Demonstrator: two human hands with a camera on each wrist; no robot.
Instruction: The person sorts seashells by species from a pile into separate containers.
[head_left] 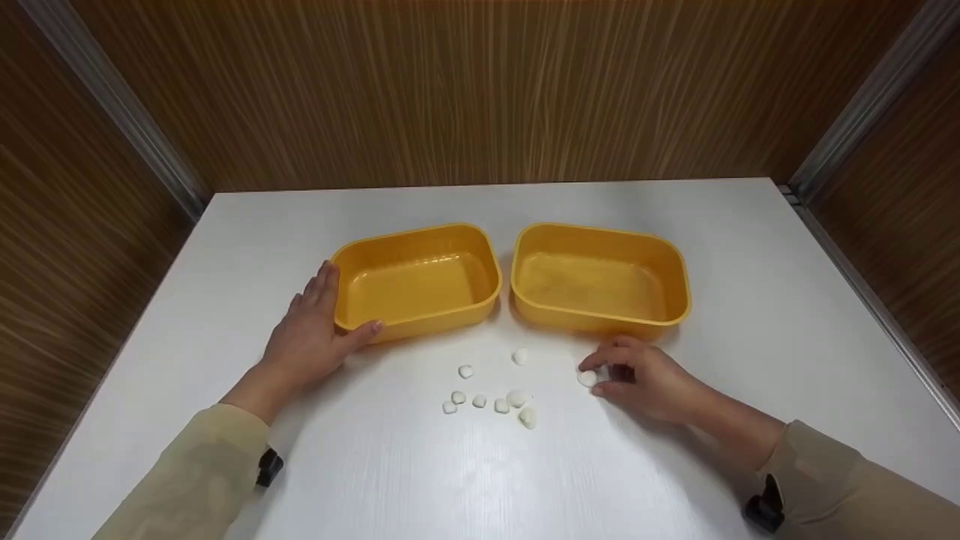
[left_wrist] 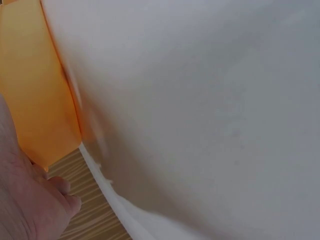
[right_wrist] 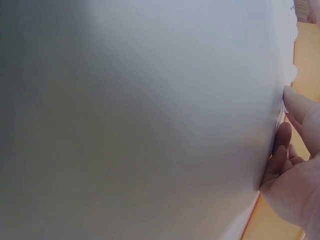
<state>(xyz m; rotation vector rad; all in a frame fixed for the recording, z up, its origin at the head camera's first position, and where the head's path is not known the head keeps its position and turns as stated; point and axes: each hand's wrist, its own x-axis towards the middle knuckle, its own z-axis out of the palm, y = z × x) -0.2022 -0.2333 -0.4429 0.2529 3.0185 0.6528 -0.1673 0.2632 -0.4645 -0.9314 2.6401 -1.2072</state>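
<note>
In the head view my left hand [head_left: 311, 330] lies against the near left corner of the left yellow bin [head_left: 416, 325], its fingers straight along the side and the thumb on the front rim. My right hand [head_left: 649, 379] pinches a white pebble [head_left: 587, 379] between thumb and index finger, low over the table, just in front of the right yellow bin [head_left: 600, 319]. Several more white pebbles [head_left: 516, 398] are scattered to the left of it. The right wrist view shows my right hand [right_wrist: 300, 160] at the edge, its pebble mostly hidden there.
Both bins stand side by side on a white table [head_left: 420, 480], a narrow gap between them. A wood-patterned panel [head_left: 487, 90] rises behind the table, with similar panels at left and right. One lone pebble [head_left: 520, 356] lies closest to the bins.
</note>
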